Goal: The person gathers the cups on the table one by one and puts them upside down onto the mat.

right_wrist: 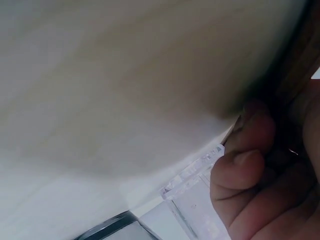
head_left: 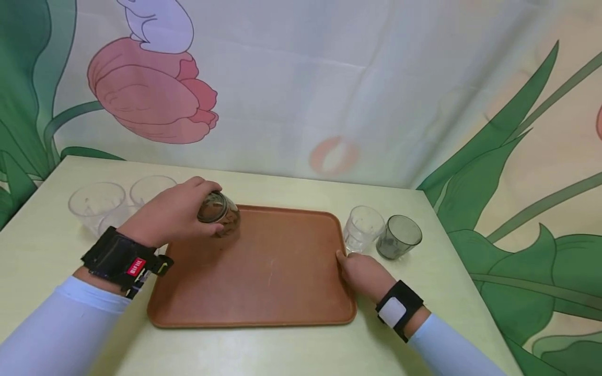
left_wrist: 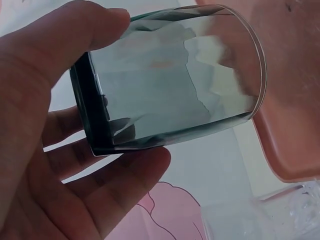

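Over the far left corner of the brown tray (head_left: 263, 277), my left hand (head_left: 181, 211) holds a smoky grey drinking glass (head_left: 228, 216). In the left wrist view, thumb and fingers grip the glass (left_wrist: 165, 85) near its thick dark base, and its open rim points toward the tray (left_wrist: 295, 145). My right hand (head_left: 367, 274) grips the tray's right edge. Its fingers (right_wrist: 242, 172) appear curled at that edge in the right wrist view. Just beyond this hand stand a clear glass (head_left: 364, 227) and another smoky grey glass (head_left: 400, 237).
To the left of the tray are several clear glasses (head_left: 96, 201), partly hidden behind my left hand and wrist. Everything rests on a pale table (head_left: 301, 350). A printed curtain (head_left: 291, 94) hangs along its back edge.
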Tool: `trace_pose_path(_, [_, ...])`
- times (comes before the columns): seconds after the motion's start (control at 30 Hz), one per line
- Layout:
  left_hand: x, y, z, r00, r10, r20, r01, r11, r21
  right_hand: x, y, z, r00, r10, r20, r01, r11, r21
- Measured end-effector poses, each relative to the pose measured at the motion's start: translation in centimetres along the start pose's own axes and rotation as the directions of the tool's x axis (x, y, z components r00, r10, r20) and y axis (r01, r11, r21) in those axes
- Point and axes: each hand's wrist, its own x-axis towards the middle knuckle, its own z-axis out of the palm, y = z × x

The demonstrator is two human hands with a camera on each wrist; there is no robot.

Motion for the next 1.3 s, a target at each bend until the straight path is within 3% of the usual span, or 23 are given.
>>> trace_pose_path(0.4, [0.4,-0.9,-0.4,0.998,-0.04,0.038,0.038,0.998,0.051,-0.2,-0.1,-0.1,1.0,0.007,-0.011,-0.007,1.0,0.005])
trace_pose_path(0.93, [1.4,-1.4,0.1,0.991,-0.098,0.093,0.09,0.992,0.09,-0.2,-0.2,-0.3,1.0,-0.018,-0.007,0.017,0.998,-0.057])
trace_pose_path(1.3, [1.8,-2.6,1.2,0.983,-0.137,0.124,0.126,0.988,0.09,-0.1,-0.5,-0.7,1.0,-0.001,0.019,0.001,0.999,-0.038])
